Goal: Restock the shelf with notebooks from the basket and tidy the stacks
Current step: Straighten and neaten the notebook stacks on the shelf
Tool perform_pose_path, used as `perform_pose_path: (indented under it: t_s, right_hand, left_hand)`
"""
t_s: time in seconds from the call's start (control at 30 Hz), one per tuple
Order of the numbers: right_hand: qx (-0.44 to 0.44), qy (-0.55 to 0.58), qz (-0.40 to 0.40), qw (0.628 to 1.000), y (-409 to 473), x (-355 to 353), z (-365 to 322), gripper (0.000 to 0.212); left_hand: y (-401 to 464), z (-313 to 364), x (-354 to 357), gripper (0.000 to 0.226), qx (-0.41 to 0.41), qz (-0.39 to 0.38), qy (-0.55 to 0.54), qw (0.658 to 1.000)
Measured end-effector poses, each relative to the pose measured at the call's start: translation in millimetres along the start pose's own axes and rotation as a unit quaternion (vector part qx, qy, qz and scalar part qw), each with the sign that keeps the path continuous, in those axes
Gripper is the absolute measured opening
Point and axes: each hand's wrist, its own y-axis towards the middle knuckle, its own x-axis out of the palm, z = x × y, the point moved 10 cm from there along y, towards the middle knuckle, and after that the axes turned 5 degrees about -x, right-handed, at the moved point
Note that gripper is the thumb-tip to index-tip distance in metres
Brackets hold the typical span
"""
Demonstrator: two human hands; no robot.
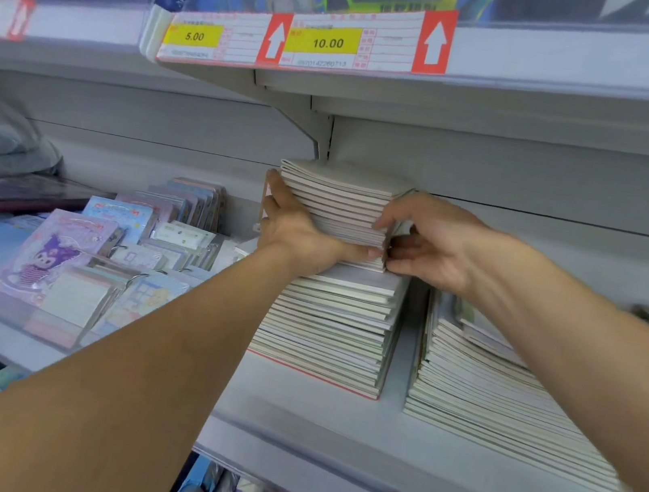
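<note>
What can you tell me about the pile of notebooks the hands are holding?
The bundle is a thick batch of thin, pale paper notebooks, spines facing out, a bit fanned at the top. It sits level atop the taller stack on the grey shelf. The left hand grips its left side and the right hand pinches its right edge.

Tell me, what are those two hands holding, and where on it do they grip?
A batch of notebooks, atop the left stack. The left hand grips its left side, thumb along the bottom front edge; the right hand pinches its right front corner.
</note>
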Motion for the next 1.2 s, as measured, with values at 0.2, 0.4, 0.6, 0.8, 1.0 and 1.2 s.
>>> perform_pose_path:
  t_s: [0.2,0.4,0.6,0.8,1.0,1.2]
  right_hand:
    - [0.0,-0.284,0.096,0.954,1.7,-26.9,10.2,0.088]
    - [-0.056,-0.405,0.116,0.905,-7.5,-19.7,-11.5,0.079]
    - [-0.032,-0.33,0.122,0.935,3.3,-19.1,-2.2,0.032]
    - [0.017,-0.075,0.047,0.996,3.2,-30.2,15.6,0.024]
    - [-0.005,-0.005,0.093,0.996,2.3,-15.8,6.1,0.033]
    - [-0.001,0.011,0.072,0.997,0.8,8.9,7.7,0.032]
  left_hand:
    - [7.1,-10.0,-12.3,0.124,-0.035,-0.036,-0.097,0.994]
    - [8.3,-18.2,-17.4,0.088,-0.068,-0.024,-0.113,0.991]
    - [9.5,-21.1,-16.4,0.057,-0.072,-0.03,-0.137,0.988]
    - [12.6,-21.4,-15.4,0.062,-0.073,-0.044,-0.105,0.991]
    - [21.6,-20.6,-12.1,0.03,-0.096,-0.071,-0.072,0.99]
    - [28.0,-22.6,-11.8,0.029,-0.107,-0.096,-0.057,0.988]
